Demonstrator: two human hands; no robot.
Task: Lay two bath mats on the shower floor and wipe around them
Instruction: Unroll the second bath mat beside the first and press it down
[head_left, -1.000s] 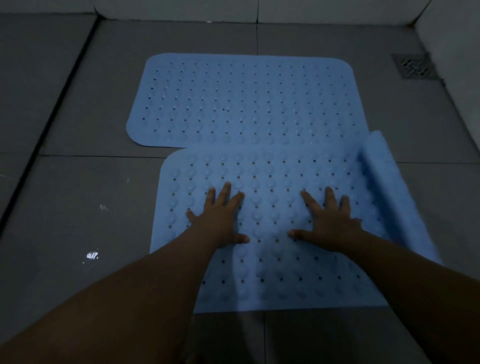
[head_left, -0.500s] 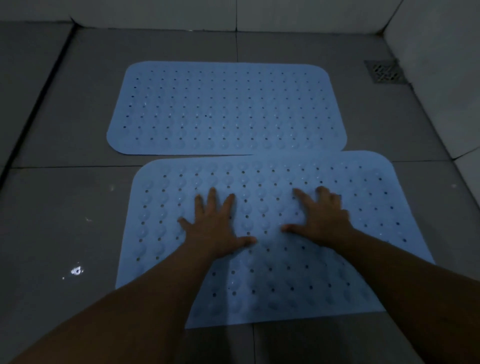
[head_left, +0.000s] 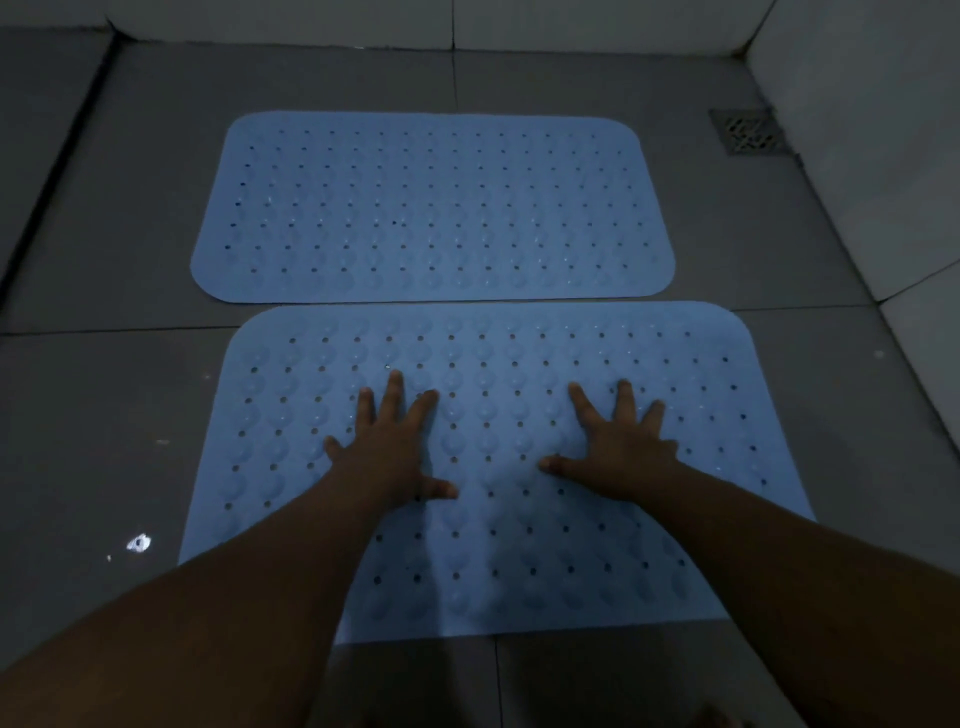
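Head view — left hand (head_left: 387, 452) and right hand (head_left: 621, 447) flat, fingers spread, gripping nothing, pressed on near mat (head_left: 519, 519); far mat (head_left: 431, 208) just beyond, edges nearly touching.

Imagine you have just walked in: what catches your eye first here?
Two pale blue mats on dark floor tiles: the far mat toward the wall, the near mat just in front of it. The left hand and right hand press flat on the near mat, fingers spread.
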